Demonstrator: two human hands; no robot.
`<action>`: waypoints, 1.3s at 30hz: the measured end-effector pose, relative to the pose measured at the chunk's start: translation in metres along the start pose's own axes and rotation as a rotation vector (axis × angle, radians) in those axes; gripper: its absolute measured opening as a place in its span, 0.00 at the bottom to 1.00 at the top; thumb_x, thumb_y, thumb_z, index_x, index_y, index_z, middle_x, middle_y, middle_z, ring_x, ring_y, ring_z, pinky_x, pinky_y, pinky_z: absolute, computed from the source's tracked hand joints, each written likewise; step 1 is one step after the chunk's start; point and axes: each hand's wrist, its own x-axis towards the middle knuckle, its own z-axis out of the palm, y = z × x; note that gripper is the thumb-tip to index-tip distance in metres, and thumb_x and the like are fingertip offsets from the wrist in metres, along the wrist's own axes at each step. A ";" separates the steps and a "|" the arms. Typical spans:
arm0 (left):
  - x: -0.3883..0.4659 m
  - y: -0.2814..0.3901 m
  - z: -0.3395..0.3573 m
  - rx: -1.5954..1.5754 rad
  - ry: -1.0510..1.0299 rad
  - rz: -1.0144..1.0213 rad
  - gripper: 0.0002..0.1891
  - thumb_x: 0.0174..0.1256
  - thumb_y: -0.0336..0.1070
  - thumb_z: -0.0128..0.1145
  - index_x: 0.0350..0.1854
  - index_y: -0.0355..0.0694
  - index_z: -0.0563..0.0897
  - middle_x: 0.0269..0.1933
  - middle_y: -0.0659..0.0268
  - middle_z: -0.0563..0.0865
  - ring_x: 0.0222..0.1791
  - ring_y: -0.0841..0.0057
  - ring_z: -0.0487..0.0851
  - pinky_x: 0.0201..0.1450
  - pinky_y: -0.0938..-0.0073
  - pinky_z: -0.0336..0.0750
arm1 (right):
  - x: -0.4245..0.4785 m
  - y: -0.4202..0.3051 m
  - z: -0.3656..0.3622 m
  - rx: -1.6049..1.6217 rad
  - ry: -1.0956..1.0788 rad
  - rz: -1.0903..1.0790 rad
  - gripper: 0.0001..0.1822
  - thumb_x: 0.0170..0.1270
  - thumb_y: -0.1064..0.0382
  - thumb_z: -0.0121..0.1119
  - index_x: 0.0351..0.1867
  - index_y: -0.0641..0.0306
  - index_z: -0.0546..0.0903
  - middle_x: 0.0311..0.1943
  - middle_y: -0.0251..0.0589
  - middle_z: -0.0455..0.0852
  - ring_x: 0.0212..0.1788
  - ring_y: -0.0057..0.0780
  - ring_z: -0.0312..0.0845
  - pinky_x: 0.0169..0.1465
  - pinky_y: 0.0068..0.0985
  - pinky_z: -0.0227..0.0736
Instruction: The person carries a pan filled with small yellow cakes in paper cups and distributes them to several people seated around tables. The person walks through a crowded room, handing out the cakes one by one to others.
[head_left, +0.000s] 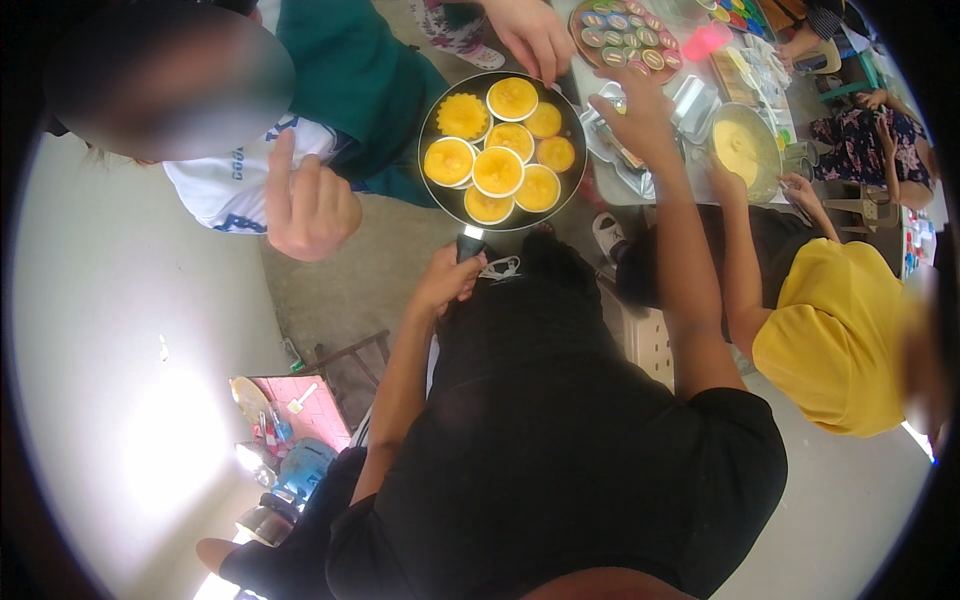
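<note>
My left hand (450, 277) grips the black handle of a frying pan (429, 191), held in front of me at waist height. Inside the pan lie several yellow cupcakes (498, 172), most of them in white paper or foil cups, some stacked on others. My right hand (636, 105) is raised over the table's near edge with its fingers spread, above an open foam clamshell box (639, 181). Another person's hand (534, 37) touches the far rim of the pan. Beyond my right hand stands a round tray of small colourful cups (585, 52).
A person in a yellow shirt (832, 337) holds a bowl of pale batter (774, 139) at the right. Someone in a green and white top (367, 97) stands at the left, one hand (311, 210) near the pan. A pink cup (705, 41) stands on the table. A plastic chair (651, 341) is beside me.
</note>
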 end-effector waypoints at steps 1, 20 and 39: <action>0.000 0.000 0.000 0.001 0.000 0.004 0.05 0.67 0.31 0.57 0.37 0.40 0.74 0.21 0.74 0.70 0.15 0.87 0.64 0.16 0.82 0.60 | -0.004 -0.004 -0.007 -0.026 -0.009 0.001 0.21 0.58 0.53 0.66 0.53 0.54 0.81 0.52 0.41 0.82 0.58 0.44 0.73 0.60 0.42 0.64; 0.001 0.004 -0.001 0.029 -0.011 0.000 0.04 0.68 0.32 0.56 0.39 0.40 0.75 0.20 0.75 0.68 0.16 0.88 0.63 0.16 0.83 0.59 | -0.041 -0.018 -0.023 -0.072 -0.109 0.151 0.20 0.56 0.63 0.57 0.53 0.49 0.81 0.53 0.38 0.81 0.57 0.45 0.73 0.60 0.45 0.63; -0.001 0.006 0.000 0.031 -0.003 0.017 0.05 0.68 0.33 0.57 0.39 0.38 0.77 0.20 0.76 0.69 0.15 0.89 0.63 0.16 0.82 0.59 | -0.045 -0.057 -0.020 -0.265 -0.208 -0.040 0.19 0.51 0.70 0.60 0.40 0.40 0.89 0.61 0.31 0.76 0.65 0.40 0.65 0.64 0.50 0.55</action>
